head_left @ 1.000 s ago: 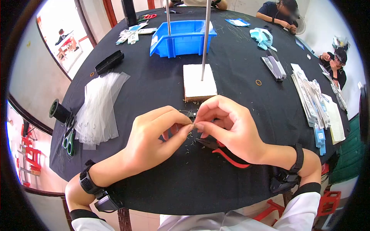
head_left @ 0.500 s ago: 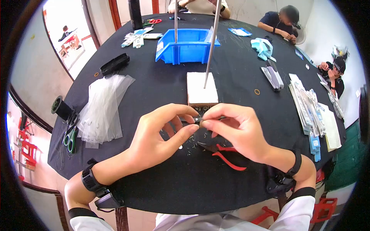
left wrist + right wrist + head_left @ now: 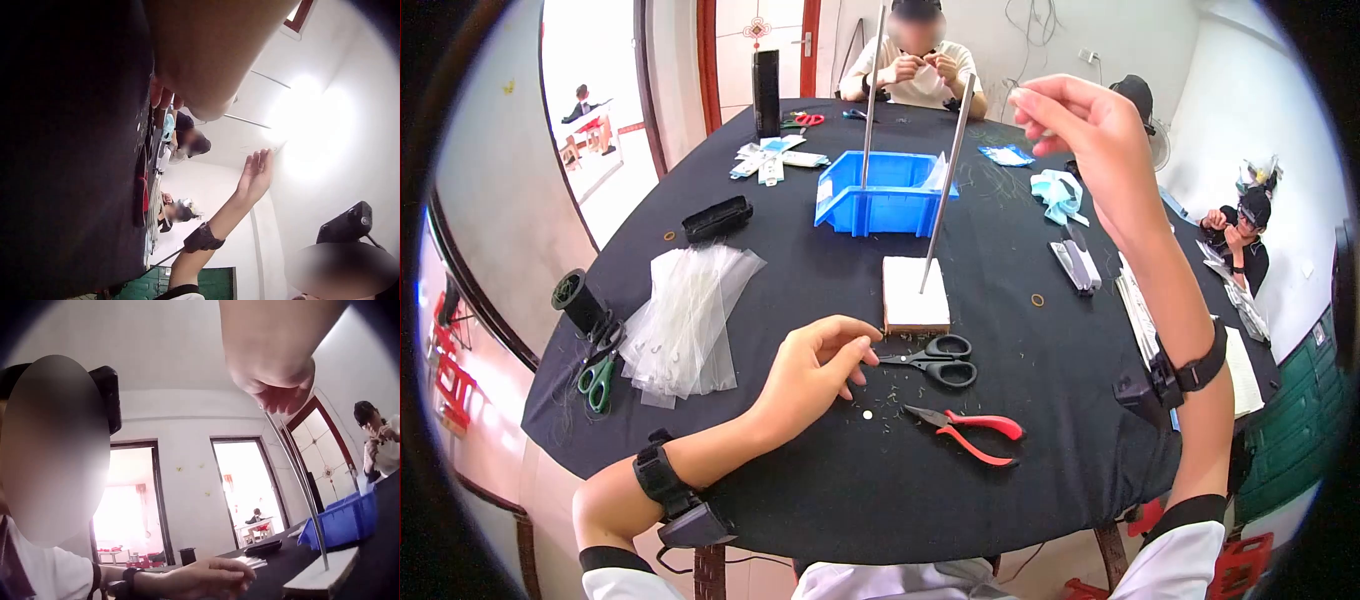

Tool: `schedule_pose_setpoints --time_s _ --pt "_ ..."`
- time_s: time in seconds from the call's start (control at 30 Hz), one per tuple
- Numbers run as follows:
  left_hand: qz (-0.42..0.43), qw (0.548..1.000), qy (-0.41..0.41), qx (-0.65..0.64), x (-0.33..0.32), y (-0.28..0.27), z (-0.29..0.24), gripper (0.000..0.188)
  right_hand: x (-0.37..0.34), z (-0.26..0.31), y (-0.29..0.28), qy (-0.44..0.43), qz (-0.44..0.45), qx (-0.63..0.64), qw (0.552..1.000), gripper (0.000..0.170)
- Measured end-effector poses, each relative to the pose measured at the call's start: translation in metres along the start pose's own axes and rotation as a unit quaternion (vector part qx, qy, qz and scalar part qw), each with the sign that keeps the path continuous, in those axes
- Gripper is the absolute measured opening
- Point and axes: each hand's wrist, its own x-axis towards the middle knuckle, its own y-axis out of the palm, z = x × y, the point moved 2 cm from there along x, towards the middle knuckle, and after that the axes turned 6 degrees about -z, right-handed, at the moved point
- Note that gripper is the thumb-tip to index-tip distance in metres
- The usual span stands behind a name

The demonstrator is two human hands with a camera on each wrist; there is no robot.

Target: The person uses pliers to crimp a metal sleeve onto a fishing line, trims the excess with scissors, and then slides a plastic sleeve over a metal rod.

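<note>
My right hand (image 3: 1090,130) is raised high on the right, thumb and forefinger pinched together. A faint strand of thin line (image 3: 1007,100) shows by its fingertips. Low over the table, my left hand (image 3: 815,370) holds its thumb and forefinger close together at something fine; I cannot tell its exact form. Beside those fingertips lie black-handled scissors (image 3: 945,362), blades toward the hand. Red-handled pliers (image 3: 975,432) rest nearer to me, among small clippings. Just beyond stands a white block (image 3: 916,300) with an upright metal rod (image 3: 945,190).
A blue bin (image 3: 895,210) stands behind the block. Clear plastic sleeves (image 3: 690,320), green-handled scissors (image 3: 597,380) and a spool of line (image 3: 578,300) lie left. A stapler (image 3: 1075,262) and a rubber band (image 3: 1037,300) are right. Other people sit around the table.
Both hands were together over the scissors. My right hand has risen far up and right, while the left stays low. The scissors now show fully, and the head view has tilted up.
</note>
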Motion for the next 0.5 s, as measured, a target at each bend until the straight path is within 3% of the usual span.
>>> schedule_pose_setpoints --time_s 0.5 --pt "0.033 0.999 -0.02 -0.026 0.0 -0.001 0.005 0.021 0.023 -0.011 0.013 -0.022 0.021 -0.034 0.999 0.019"
